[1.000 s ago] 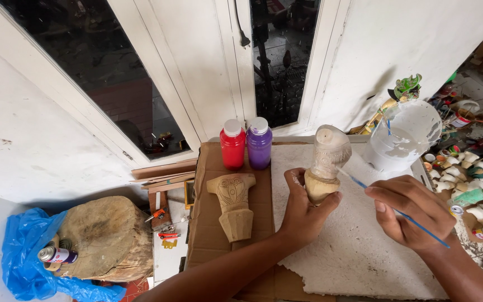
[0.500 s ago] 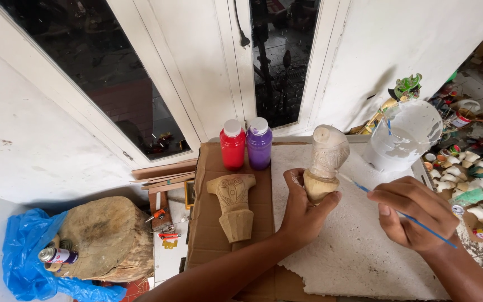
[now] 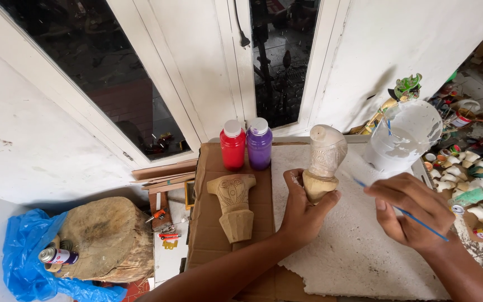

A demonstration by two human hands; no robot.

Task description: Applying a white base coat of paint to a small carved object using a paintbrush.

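Two bottles [image 3: 246, 144] behind lying carving [image 3: 233, 205], held carving [image 3: 323, 162] right, jug [image 3: 403, 137] farther right

Single head-worn view, steeply downward and close over a foam board [image 3: 359, 251] near white doors [image 3: 208, 72].

Red bottle [image 3: 232, 145] beside purple bottle [image 3: 259, 143] (touching).

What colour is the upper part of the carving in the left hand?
White on the top of the carving; its base in the left hand is bare tan wood. Head view.
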